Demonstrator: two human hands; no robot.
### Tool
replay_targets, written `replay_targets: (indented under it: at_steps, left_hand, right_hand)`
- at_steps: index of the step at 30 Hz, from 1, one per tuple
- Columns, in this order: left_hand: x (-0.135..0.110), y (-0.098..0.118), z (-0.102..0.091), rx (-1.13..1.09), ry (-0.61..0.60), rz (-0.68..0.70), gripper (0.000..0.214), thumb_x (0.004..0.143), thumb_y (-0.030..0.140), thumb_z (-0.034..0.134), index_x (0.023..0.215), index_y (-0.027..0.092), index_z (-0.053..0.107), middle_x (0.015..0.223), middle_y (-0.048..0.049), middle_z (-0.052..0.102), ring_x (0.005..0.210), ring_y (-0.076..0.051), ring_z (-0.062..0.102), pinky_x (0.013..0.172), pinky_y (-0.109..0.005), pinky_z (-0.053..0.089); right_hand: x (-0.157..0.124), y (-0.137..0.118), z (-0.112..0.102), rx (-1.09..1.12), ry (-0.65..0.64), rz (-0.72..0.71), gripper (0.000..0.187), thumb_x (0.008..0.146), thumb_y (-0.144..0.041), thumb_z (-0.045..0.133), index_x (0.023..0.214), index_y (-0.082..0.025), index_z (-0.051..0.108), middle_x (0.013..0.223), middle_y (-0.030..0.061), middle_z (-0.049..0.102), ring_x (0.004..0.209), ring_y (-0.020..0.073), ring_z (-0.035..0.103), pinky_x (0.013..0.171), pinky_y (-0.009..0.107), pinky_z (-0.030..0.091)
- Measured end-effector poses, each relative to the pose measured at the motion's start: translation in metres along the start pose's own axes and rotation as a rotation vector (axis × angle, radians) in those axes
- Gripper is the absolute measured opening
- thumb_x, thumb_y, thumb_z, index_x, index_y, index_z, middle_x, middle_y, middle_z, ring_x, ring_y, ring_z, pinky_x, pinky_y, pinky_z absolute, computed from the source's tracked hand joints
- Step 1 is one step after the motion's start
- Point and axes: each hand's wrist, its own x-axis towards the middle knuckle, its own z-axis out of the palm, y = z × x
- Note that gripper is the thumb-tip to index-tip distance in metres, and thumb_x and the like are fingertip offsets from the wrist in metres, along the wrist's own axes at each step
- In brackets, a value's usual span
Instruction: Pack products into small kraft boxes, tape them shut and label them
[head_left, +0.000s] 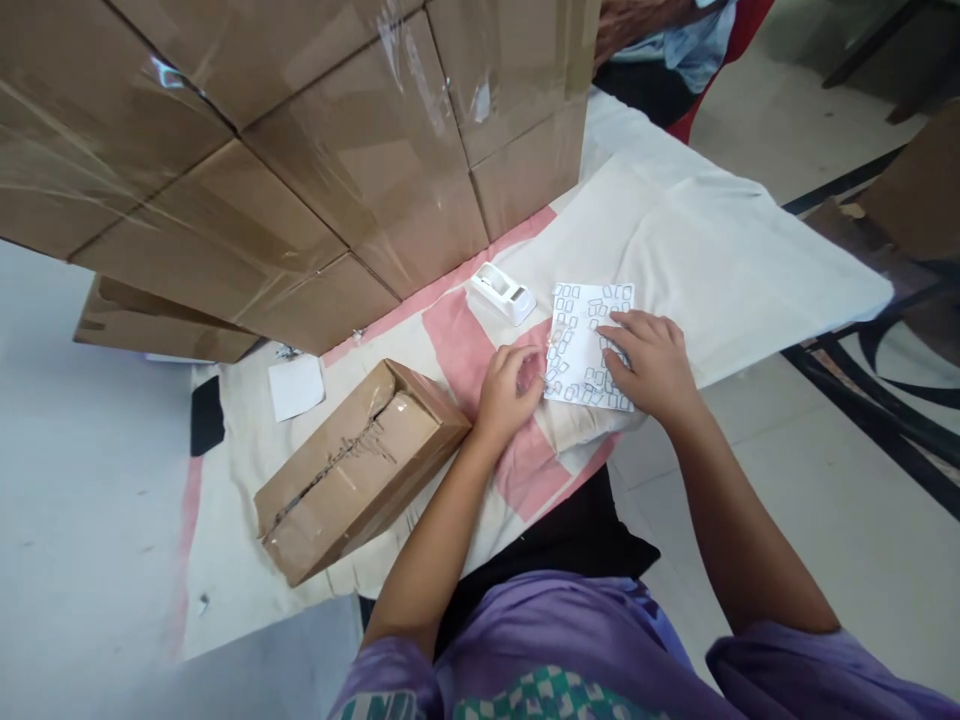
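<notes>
A white sheet of paper lies on the cloth-covered table, bordered with many small hand-drawn rectangles along its edges. My right hand rests on its right side, fingers apart and fingertips touching the surface. At the sheet's lower left edge is my left hand, thumb and forefinger curled into a ring with their tips close together. Whatever those fingertips pinch is too small to make out. Just beyond the sheet, to the left, sits a white tape dispenser.
A closed cardboard box with a dark, scribbled seam lies left of my left forearm. Large taped cartons form a wall at the back. A small white paper and a dark flat object lie left. Another person's arm shows behind.
</notes>
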Motion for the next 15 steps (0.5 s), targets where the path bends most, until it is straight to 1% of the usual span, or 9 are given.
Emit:
replay_targets:
  at_steps: [3, 6, 8, 12, 15]
  left_hand:
    - [-0.0014, -0.0013, -0.0006, 0.008, -0.053, 0.028, 0.043, 0.082, 0.014, 0.058, 0.123, 0.022, 0.066, 0.113, -0.0082, 0.062, 0.109, -0.024, 0.059, 0.097, -0.038, 0.048]
    - [-0.0007, -0.0007, 0.0011, 0.071, -0.105, 0.066, 0.038, 0.086, 0.013, 0.054, 0.116, 0.025, 0.073, 0.106, -0.0067, 0.061, 0.107, -0.024, 0.058, 0.098, -0.04, 0.045]
    - [0.0, -0.0003, 0.0016, 0.107, -0.122, 0.066, 0.035, 0.089, 0.015, 0.053, 0.114, 0.025, 0.074, 0.105, -0.0066, 0.061, 0.106, -0.024, 0.057, 0.098, -0.04, 0.044]
    - [0.0006, 0.0019, -0.0002, 0.144, -0.168, 0.048, 0.034, 0.088, 0.014, 0.052, 0.113, 0.026, 0.071, 0.11, -0.0055, 0.063, 0.111, -0.024, 0.056, 0.1, -0.04, 0.043]
    - [0.0009, 0.0045, -0.0021, 0.138, -0.176, 0.035, 0.027, 0.087, 0.015, 0.054, 0.109, 0.025, 0.067, 0.112, -0.0043, 0.064, 0.111, -0.024, 0.056, 0.099, -0.04, 0.042]
  right_hand:
    - [0.0006, -0.0003, 0.0, 0.004, 0.0, -0.001, 0.039, 0.099, -0.028, 0.045, 0.131, -0.023, 0.065, 0.142, 0.0105, 0.06, 0.135, 0.0339, 0.05, 0.114, 0.057, 0.032]
    - [0.0006, -0.0009, -0.0003, 0.007, -0.002, 0.004, 0.038, 0.1, -0.029, 0.045, 0.13, -0.022, 0.066, 0.143, 0.011, 0.06, 0.135, 0.0337, 0.05, 0.114, 0.057, 0.032]
    - [0.0004, -0.0009, -0.0002, 0.009, 0.002, 0.004, 0.037, 0.101, -0.029, 0.044, 0.13, -0.021, 0.066, 0.143, 0.0113, 0.06, 0.135, 0.0336, 0.05, 0.115, 0.056, 0.032]
    - [0.0002, 0.0005, 0.0022, 0.017, 0.021, 0.003, 0.035, 0.1, -0.03, 0.046, 0.127, -0.022, 0.067, 0.141, 0.011, 0.062, 0.134, 0.034, 0.051, 0.114, 0.057, 0.033]
    - [0.0005, 0.0013, 0.0039, 0.022, 0.025, 0.003, 0.034, 0.099, -0.03, 0.048, 0.126, -0.023, 0.068, 0.14, 0.0105, 0.062, 0.133, 0.0344, 0.052, 0.113, 0.058, 0.033]
